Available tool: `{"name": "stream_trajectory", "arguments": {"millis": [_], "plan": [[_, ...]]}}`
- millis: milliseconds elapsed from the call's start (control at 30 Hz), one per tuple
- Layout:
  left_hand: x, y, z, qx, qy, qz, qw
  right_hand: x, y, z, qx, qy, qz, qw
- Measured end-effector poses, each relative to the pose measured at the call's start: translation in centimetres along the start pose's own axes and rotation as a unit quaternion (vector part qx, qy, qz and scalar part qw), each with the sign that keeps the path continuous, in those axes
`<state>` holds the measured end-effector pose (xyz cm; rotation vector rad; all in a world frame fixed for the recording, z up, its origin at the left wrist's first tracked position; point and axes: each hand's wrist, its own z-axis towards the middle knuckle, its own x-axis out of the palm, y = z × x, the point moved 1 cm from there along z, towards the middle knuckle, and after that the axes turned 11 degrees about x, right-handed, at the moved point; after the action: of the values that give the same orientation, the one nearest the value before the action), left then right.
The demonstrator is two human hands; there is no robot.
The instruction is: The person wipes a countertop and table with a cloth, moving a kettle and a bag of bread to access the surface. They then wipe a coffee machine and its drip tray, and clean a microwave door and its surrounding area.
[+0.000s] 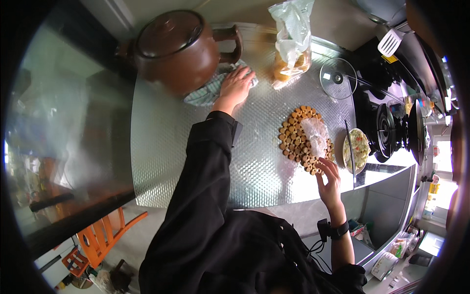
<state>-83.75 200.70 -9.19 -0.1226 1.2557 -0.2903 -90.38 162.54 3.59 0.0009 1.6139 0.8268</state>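
Note:
My left hand (236,87) rests over a green-and-white checked cloth (208,92), its fingers pressed onto the bunched end. That cloth lies on the silver textured counter, against the foot of a large brown lidded pot (171,54) with a side handle. Toward the right, small round brown pieces (293,134) are heaped together, too small to name surely. A crumpled clear plastic bag (316,134) sits on top of them. My right hand (329,182) is at the heap's near edge, thumb and fingers apart, with nothing visible in its grasp.
A bag of bread-like food (292,49) stands at the back. On the right are a glass lid (338,78), a bowl of pale food (358,149) with dark chopsticks (349,147) across its rim, and a gas burner (385,128). An orange chair (105,235) stands lower left.

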Motion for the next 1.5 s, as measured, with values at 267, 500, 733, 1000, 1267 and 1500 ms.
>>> {"name": "stream_trajectory", "arguments": {"millis": [267, 500, 733, 1000, 1267, 1500], "plan": [[-4.8, -13.9, -25.0, 0.117, 0.067, -0.063, 0.989, 0.9, 3.1, 2.5, -0.100, 0.055, 0.047, 0.992], [-15.2, -21.3, -55.6, -0.649, -0.039, -0.402, 0.645, 6.4, 9.1, 13.0, -0.175, 0.094, 0.151, 0.968], [-19.2, -21.7, -49.9, -0.548, -0.460, -0.394, 0.577, 11.1, 18.8, 29.1, -0.155, -0.012, 0.271, 0.950], [-9.0, -2.9, -20.1, -0.203, -0.203, -0.226, 0.931, 9.6, 20.7, 33.7, -0.148, 0.090, 0.103, 0.980], [0.2, 1.0, -2.4, -0.024, -0.113, -0.070, 0.991, 9.7, 20.2, 36.5, -0.098, 0.196, 0.048, 0.975], [0.8, 0.4, 3.2, 0.049, -0.068, -0.210, 0.974, 10.4, 19.8, 35.8, -0.054, 0.288, 0.148, 0.945]]}}
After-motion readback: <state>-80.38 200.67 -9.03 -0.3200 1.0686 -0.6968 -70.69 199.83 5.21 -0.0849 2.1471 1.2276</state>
